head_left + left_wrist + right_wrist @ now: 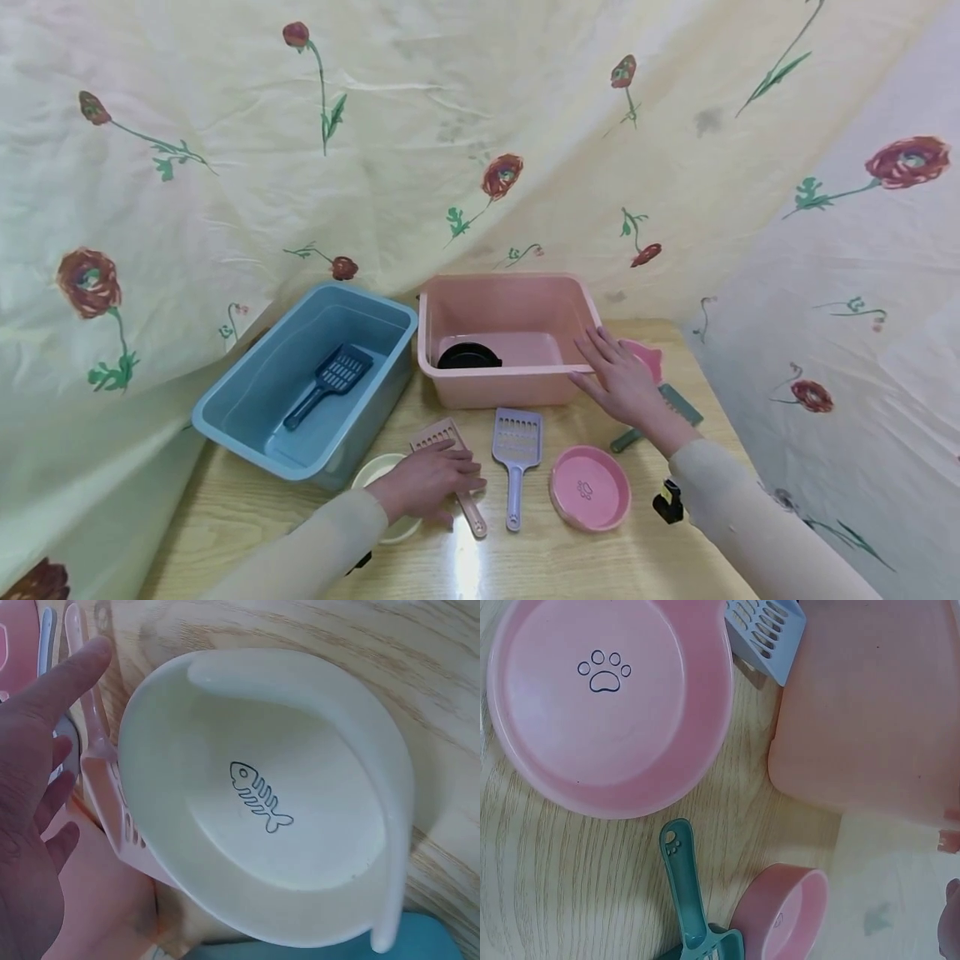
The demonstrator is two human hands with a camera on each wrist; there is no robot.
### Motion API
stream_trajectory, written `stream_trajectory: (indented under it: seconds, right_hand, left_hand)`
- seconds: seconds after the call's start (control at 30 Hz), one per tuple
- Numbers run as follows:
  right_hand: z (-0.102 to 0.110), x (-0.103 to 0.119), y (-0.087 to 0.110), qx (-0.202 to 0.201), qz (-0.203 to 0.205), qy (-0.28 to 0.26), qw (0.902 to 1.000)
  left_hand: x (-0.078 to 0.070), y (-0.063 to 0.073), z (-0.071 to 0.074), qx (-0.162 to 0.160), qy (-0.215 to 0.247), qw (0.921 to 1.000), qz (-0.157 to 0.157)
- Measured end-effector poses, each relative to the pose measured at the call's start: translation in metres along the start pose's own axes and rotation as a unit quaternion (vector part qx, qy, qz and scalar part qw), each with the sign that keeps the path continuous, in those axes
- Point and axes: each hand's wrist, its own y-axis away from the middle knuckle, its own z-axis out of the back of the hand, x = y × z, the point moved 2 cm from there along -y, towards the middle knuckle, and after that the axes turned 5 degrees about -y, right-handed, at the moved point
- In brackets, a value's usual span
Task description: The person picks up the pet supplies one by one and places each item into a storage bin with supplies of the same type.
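My left hand [435, 479] hovers over a pale pink litter scoop [472, 518], fingers spread and nothing held. Beside that hand, a cream bowl [255, 787] with a fishbone drawing inside is partly covered by my wrist in the head view. At the right side of a pink litter box [498, 389], my right hand [622, 387] reaches out with straight fingers overlapping the rim. Beyond this hand lies a small pink bowl [780, 919], tipped on its side, touching a green scoop [684, 889]. A lavender scoop [517, 458] lies between the hands.
A blue litter box [371, 421] stands at the left with a dark blue scoop [341, 371] inside. A black round dish [467, 356] sits in the pink box. Nearer me is a pink bowl [592, 492] with a paw print. Flowered cloth [405, 167] hangs behind the table.
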Motion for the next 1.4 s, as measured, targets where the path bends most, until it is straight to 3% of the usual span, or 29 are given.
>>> stream_trajectory:
  seconds: [0.33,0.83,1.0,1.13,1.4]
  right_hand:
    - [-0.001,-0.002,-0.002,0.006,-0.006,0.005,0.9999]
    - [0.002,0.001,-0.001,0.01,-0.012,-0.006,0.9999]
    - [0.002,0.003,-0.003,0.012,-0.011,-0.006,0.9999]
    - [0.003,0.005,-0.003,0.016,-0.012,-0.006,0.9998]
    - [0.002,0.005,-0.002,0.013,-0.018,-0.01,0.9997]
  left_hand:
    - [-0.007,-0.015,-0.006,-0.045,0.009,0.9972,-0.06]
    - [-0.02,-0.024,-0.006,-0.034,0.001,0.9986,-0.041]
    - [-0.015,-0.026,0.0,-0.038,0.064,0.9966,-0.036]
    - [-0.009,-0.024,0.011,-0.065,0.112,0.9907,-0.041]
    - [-0.002,-0.017,0.03,-0.142,0.2,0.9692,-0.015]
